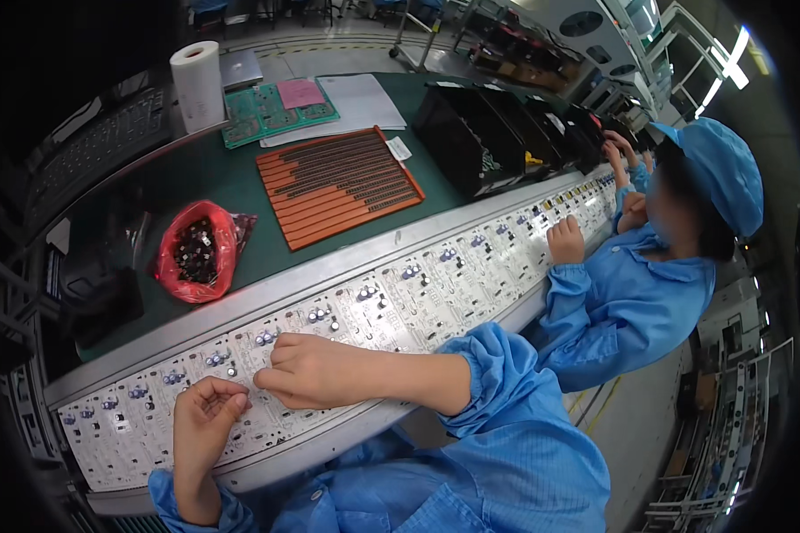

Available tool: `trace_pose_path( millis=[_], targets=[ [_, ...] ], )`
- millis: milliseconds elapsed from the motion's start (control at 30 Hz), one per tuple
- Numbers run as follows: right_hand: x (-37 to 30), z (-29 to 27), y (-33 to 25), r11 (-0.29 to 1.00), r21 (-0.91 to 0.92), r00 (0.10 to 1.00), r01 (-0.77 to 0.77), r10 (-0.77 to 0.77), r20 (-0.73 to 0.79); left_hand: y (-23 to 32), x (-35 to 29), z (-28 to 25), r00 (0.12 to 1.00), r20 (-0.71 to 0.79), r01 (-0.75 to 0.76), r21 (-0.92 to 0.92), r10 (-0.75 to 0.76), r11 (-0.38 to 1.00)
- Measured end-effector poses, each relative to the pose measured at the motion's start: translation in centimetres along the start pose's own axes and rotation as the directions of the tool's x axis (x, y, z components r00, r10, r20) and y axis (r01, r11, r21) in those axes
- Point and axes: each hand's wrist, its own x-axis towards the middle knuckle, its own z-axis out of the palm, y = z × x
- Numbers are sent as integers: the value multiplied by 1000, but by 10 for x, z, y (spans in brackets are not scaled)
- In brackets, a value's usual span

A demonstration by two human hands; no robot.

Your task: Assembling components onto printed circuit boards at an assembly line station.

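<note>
Grey floor (320, 55) with yellow lines lies behind a green worktop (271, 264), and a metal rail (347, 266) edges its near side. Along the rail runs a slanting row of white boards (462, 298), dotted with blue-violet and black parts; both hands are over its nearer left stretch.

The left hand (204, 417) is palm up, fingers curled, thumb and forefinger tips brought together just above the boards. The right hand (309, 371) reaches across from the right, knuckles up and fingers bent, its fingertips just beside the left's. Whether either pinches something small, I cannot tell.

Beyond the rail, a red bag (171, 277) stands open, full of small dark pieces (200, 250). Right of it, an orange tray (307, 234) holds rows of black strips. Behind are green boards (251, 124) with a pink slip (300, 93) on top, white paper (369, 102) and a white roll (199, 89); black bins (458, 147) stand to the right. Farther right, a co-worker (631, 302) in blue, wearing a blue cap (720, 164), holds one hand (564, 240) over the row.
</note>
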Motion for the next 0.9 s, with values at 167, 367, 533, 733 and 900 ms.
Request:
trace_pose_path(
  millis=[167, 367, 533, 733, 900],
  targets=[
    [4, -1, 1, 995, 80, 994, 57, -49, -102, 3, -1, 2, 996, 54, 72, 5, -72, 997],
    [4, -6, -4, 944, 319, 982, 88, -28, -188, 2, -3, 9, 987, 125, 103, -38, -98, 994],
    [1, -9, -5, 850, 523, 996, -59, 89, -32, 1, -4, 8, 988, 143, 67, -50, -59, 997],
    [2, -10, -9, 813, 578, 992, -72, 117, -40, -4, -5, 6, 982, 182, 63, -35, -56, 997],
    [2, -11, -9, 810, 581, 994, -82, 112, -17, 0, -5, 8, 979, 188, 78, -16, -74, 997]
  ],
)
